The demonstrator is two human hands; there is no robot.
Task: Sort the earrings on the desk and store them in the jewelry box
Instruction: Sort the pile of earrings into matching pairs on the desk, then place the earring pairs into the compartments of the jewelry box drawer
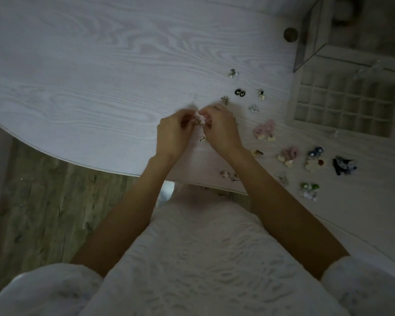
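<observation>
White wood-grain desk [100, 76], dim light. Near its front edge, left hand [172, 133] and right hand [220, 128] together pinch a small gold earring [200, 122]. Loose earrings lie rightward; white gridded jewelry box [342, 103] sits at right edge.

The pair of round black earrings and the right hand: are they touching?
Apart. The head view shows bare desk between the round black earrings and the right hand, which is nearer the person.
</observation>
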